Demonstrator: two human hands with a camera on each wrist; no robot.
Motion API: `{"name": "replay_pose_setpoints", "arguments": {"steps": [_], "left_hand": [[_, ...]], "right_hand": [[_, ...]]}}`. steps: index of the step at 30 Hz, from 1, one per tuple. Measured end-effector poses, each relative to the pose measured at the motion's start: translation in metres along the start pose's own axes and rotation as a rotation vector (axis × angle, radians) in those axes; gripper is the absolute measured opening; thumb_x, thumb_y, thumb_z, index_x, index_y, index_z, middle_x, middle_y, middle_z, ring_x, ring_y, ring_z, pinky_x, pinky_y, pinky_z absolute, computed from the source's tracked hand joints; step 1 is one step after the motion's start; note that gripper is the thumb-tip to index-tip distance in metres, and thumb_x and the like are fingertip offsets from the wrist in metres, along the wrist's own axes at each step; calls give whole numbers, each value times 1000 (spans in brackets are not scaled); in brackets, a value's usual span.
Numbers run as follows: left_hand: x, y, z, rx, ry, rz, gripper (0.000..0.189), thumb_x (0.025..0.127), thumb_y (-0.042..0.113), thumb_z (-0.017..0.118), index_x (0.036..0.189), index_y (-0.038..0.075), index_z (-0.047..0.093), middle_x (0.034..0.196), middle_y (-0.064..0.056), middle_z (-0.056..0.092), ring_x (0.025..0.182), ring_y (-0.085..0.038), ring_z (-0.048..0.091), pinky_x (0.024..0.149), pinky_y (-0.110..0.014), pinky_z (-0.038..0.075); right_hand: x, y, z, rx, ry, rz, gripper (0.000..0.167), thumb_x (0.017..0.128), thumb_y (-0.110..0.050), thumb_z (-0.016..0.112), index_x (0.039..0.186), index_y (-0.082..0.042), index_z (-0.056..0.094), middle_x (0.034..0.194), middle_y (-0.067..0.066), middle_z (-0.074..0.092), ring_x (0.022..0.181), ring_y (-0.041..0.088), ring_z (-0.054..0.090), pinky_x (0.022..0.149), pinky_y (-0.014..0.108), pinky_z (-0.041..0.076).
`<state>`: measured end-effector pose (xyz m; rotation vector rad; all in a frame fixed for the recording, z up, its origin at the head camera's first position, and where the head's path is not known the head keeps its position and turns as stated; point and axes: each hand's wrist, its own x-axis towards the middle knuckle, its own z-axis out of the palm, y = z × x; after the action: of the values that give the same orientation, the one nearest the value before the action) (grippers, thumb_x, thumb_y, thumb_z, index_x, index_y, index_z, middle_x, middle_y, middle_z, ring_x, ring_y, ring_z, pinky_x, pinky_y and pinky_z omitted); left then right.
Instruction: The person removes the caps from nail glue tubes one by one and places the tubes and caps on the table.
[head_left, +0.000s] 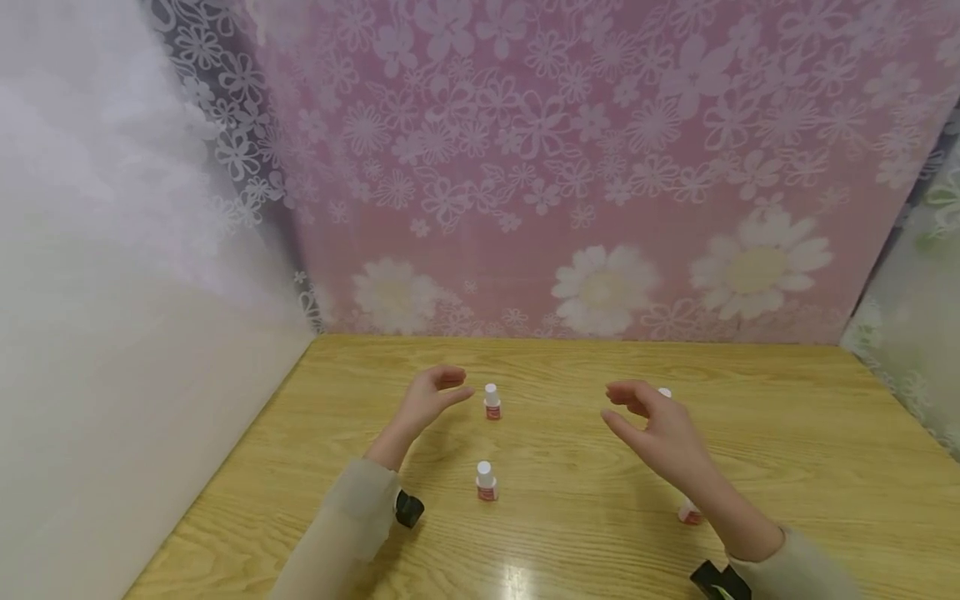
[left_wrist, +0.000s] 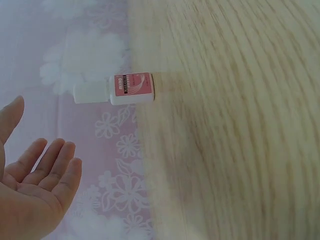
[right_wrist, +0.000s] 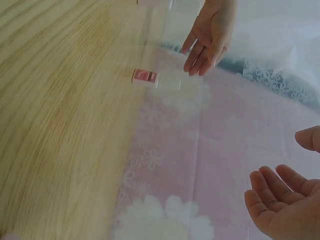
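Note:
My left hand (head_left: 433, 398) hovers above the table with fingers bent loosely and the thumb apart. Just right of its fingertips stands a small white bottle (head_left: 492, 402) with a white cap and red label. A similar bottle (head_left: 486, 482) stands nearer to me. My right hand (head_left: 663, 433) is raised on the right, thumb and fingers spread apart, holding nothing. Behind it a white cap (head_left: 665, 392) shows; below its wrist another red-labelled bottle (head_left: 690, 512) is partly hidden. One upright bottle (left_wrist: 131, 89) appears in the left wrist view, apart from the fingers.
The wood-grain table (head_left: 570, 500) meets a pink flowered curtain (head_left: 510, 250) at the back. A pale sheet (head_left: 150, 292) hangs along the left side, and another flowered sheet (head_left: 915, 308) on the right. Black wrist devices (head_left: 408, 508) are worn on both arms.

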<state>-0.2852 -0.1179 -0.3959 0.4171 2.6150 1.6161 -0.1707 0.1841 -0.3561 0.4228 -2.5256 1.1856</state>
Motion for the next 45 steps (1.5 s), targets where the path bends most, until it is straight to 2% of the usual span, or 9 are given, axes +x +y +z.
{"name": "replay_pose_setpoints", "arguments": {"steps": [8,15,18,22,25,31,39,45], "left_hand": [[14,-7,6,-85,-78,-58,47,79,18,68,119,-1,52,120,-19,51,108,-26,49,86,-37,41],[20,-14,17,-106,-121,-80,47,80,14,67,118,-7,51,115,-19,53,105,-28,51,84,-35,42],[15,-4,18,-119,-139,-93,46,80,12,67,118,-7,50,115,-19,53,105,-29,50,83,-35,42],[18,-5,23,-107,-145,-116,43,79,13,68,116,-4,54,113,-17,55,104,-29,50,82,-36,43],[27,-16,28,-93,-137,-149,41,78,16,69,113,1,57,111,-12,57,102,-25,52,82,-35,43],[33,-17,33,-81,-140,-204,41,76,14,71,112,0,57,105,-10,60,98,-23,54,84,-37,41],[37,-19,35,-100,-176,-231,34,72,7,73,102,0,59,92,-8,63,86,-21,57,85,-38,39],[41,-23,35,-70,-217,-213,31,71,4,74,98,0,61,89,-7,64,84,-18,58,83,-37,40]], "right_hand": [[17,-5,21,88,-22,27,34,86,-22,59,111,1,53,108,17,56,102,29,51,86,41,39],[40,-7,42,180,-43,78,32,86,-20,60,109,1,55,107,17,56,101,28,52,86,41,40],[48,-7,50,188,-59,117,32,85,-20,60,110,0,55,108,16,56,101,27,52,86,40,40],[61,-9,57,186,-72,158,33,85,-20,60,111,0,55,108,16,56,101,28,52,86,40,40],[70,-10,64,191,-74,169,32,85,-17,61,110,0,55,107,15,57,99,29,53,83,40,41],[84,-7,81,224,-82,204,31,83,-17,64,107,0,57,106,14,58,99,29,53,80,39,44],[95,-1,110,248,-113,177,27,81,-14,65,104,-1,59,105,14,58,100,27,52,84,39,40],[100,3,127,212,-126,202,25,79,-15,68,99,-3,60,101,12,59,97,26,53,81,39,42]]}}
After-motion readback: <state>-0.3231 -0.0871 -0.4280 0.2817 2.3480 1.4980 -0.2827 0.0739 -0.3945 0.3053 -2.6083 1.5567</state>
